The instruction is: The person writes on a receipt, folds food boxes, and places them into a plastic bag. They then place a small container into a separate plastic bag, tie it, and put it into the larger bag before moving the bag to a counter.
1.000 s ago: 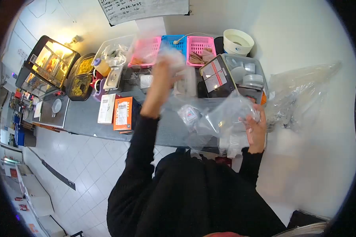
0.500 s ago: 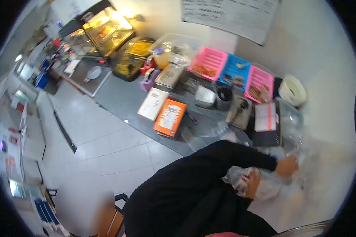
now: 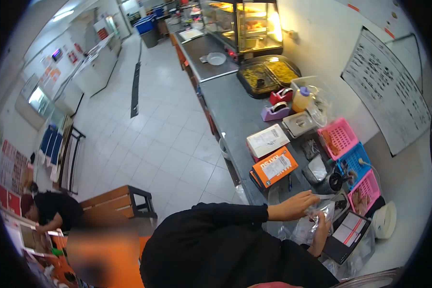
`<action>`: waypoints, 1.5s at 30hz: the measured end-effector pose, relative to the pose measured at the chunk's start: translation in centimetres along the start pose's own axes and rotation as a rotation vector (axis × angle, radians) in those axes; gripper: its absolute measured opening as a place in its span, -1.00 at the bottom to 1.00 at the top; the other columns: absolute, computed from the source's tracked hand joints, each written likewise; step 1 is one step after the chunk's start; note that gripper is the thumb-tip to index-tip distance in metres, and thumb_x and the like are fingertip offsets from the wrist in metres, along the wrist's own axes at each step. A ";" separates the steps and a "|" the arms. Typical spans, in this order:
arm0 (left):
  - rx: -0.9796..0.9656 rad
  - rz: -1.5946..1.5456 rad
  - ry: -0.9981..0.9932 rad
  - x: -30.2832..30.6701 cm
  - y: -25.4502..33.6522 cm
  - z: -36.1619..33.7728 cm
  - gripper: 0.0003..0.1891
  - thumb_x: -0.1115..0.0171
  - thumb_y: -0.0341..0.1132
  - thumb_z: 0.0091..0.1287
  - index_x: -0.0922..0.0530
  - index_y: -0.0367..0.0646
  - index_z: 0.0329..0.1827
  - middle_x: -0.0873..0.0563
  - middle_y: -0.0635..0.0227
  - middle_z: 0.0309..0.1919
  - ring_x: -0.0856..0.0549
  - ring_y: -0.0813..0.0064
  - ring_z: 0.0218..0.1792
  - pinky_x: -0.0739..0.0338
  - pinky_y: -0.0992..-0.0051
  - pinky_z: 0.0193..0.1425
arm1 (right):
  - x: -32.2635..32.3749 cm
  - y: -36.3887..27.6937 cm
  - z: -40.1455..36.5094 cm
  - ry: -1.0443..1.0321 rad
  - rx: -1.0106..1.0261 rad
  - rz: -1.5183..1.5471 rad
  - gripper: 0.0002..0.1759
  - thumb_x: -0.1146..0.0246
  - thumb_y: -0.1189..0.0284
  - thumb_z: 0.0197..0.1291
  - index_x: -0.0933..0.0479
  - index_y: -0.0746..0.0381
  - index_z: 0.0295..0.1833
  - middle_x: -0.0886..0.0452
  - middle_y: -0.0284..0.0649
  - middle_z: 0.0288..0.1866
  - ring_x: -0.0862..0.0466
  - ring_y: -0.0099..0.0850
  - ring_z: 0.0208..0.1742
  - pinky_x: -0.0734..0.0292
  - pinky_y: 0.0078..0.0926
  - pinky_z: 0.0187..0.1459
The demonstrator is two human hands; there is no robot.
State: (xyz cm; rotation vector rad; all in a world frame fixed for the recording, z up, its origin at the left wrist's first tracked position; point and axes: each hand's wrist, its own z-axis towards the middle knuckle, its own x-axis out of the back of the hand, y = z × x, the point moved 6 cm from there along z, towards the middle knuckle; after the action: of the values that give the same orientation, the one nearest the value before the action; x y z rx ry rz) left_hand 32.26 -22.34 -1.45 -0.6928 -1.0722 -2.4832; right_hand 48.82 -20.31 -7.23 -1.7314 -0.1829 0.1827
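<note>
My left hand, in a black sleeve, reaches across from the left. Its fingers are closed on the upper part of a clear plastic bag. From below, my right hand comes up with its fingers curled against the same bag. What the bag contains, if anything, I cannot make out. More crumpled clear plastic lies under and beside my hands. Close to my right hand, a black tray or folder carries a white pad with a red stripe.
Orange box, white box and pen lie on the grey counter. Pink basket, blue basket and tape dispensers stand farther back. Left, a bench and another person are visible.
The view has swung, showing more floor and the food display. My left hand has left the clear plastic at the far right edge and joined my right hand at the bag.
</note>
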 end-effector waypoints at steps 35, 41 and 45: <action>1.109 -0.395 0.229 5.5 -4.6 -11.2 -0.55 -0.37 0.06 0.15 -0.58 -0.22 -0.53 -0.59 0.45 -0.59 -0.49 0.66 -0.60 -0.35 0.58 -0.54 | -14.5 -2.0 0.7 -0.697 0.335 -0.634 -0.66 -0.24 0.25 0.27 -0.49 0.37 -0.20 -0.57 -0.22 -0.46 -0.54 -0.51 -0.45 -0.44 -0.52 -0.39; 0.880 -0.212 0.221 9.7 -5.2 -12.2 -0.68 -0.27 -0.12 0.23 -0.51 -0.25 -0.36 -0.57 0.27 -0.63 -0.56 0.55 -0.62 -0.43 0.43 -0.55 | -12.9 -4.0 1.3 -0.602 0.441 -0.552 -0.59 -0.12 0.32 0.34 -0.41 0.40 -0.49 -0.46 -0.29 -0.63 -0.42 -0.59 -0.55 -0.26 -0.51 -0.51; 0.956 -0.028 0.589 16.1 -4.0 -14.4 -0.73 -0.18 -0.29 0.24 -0.36 -0.20 -0.10 -0.58 0.13 -0.63 -0.62 0.42 -0.60 -0.45 0.38 -0.57 | -9.4 -6.0 3.8 -0.348 0.650 -0.600 -0.72 -0.10 0.36 0.34 -0.43 0.34 -0.37 -0.52 -0.29 -0.55 -0.55 -0.54 -0.51 -0.43 -0.54 -0.46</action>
State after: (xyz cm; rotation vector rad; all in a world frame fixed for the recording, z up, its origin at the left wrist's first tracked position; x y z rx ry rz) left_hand 12.82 -32.45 -3.32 0.3149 -1.7379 -1.6577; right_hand 38.66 -17.84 -1.80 -0.9342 -0.7949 0.0818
